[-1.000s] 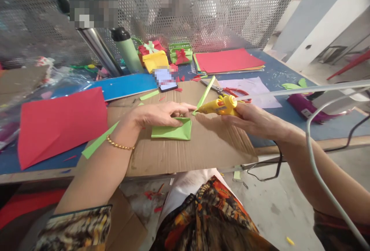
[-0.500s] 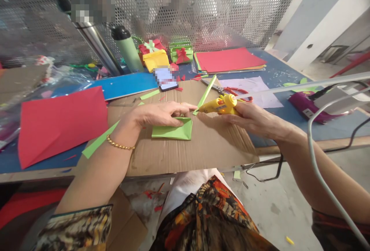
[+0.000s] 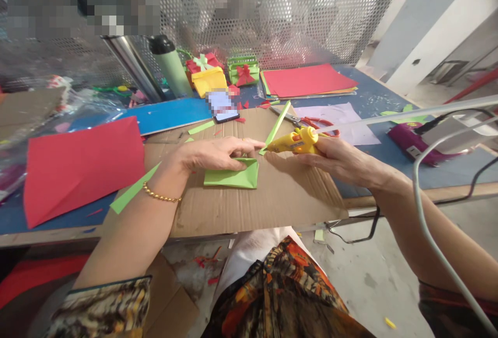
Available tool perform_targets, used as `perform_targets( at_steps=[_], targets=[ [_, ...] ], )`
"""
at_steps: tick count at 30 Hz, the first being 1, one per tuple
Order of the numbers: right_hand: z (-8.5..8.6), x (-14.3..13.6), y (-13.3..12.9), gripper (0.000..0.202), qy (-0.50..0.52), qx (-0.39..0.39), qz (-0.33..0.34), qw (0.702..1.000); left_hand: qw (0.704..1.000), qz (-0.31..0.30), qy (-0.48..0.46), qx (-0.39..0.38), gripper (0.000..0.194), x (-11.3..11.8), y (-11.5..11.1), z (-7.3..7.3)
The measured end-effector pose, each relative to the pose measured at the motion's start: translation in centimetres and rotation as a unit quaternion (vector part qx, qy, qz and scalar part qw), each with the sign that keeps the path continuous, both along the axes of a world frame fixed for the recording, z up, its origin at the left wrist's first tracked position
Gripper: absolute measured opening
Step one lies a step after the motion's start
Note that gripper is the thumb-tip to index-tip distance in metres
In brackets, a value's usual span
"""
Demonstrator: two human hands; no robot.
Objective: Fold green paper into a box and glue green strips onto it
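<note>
My right hand [image 3: 334, 159] is closed around a yellow hot glue gun [image 3: 298, 141]. The nozzle meets the near end of a narrow green paper strip [image 3: 277, 125], which lies slantwise on a cardboard sheet [image 3: 218, 213]. Reaching in from the other side, my left hand [image 3: 218, 152] has its index fingertip at that same strip end. Its thumb rests on a folded green paper piece [image 3: 231, 176], with the other fingers curled behind the paper's upper edge and partly hidden. Scissors with red handles [image 3: 321, 126] lie just beyond the glue gun.
A red sheet [image 3: 83, 169] and a green strip [image 3: 134, 190] are at left. Farther back stand a green bottle [image 3: 175, 71], a phone [image 3: 223, 107], small paper boxes [image 3: 210, 81] and stacked red paper [image 3: 311, 80]. A white cable [image 3: 422, 203] hangs by my right arm.
</note>
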State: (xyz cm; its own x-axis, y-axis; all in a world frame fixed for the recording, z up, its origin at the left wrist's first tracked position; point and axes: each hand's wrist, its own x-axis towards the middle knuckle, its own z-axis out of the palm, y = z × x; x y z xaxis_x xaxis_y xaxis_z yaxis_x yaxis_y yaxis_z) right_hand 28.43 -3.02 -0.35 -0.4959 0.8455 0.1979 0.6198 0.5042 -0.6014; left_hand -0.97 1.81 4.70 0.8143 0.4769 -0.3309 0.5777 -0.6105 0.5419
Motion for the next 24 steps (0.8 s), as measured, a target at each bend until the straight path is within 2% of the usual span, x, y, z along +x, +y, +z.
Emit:
perform_targets(
  at_steps=[19,24],
  targets=[
    [0.9,-0.4,-0.5,0.030,-0.023,0.004,-0.003,1.000,1.000,-0.001,-0.003,0.002,0.029,0.0,-0.1,0.2],
    [1.2,-0.4,-0.5,0.025,-0.014,0.014,-0.011,1.000,1.000,0.001,0.002,0.002,0.035,0.0,0.0,0.1]
  ],
)
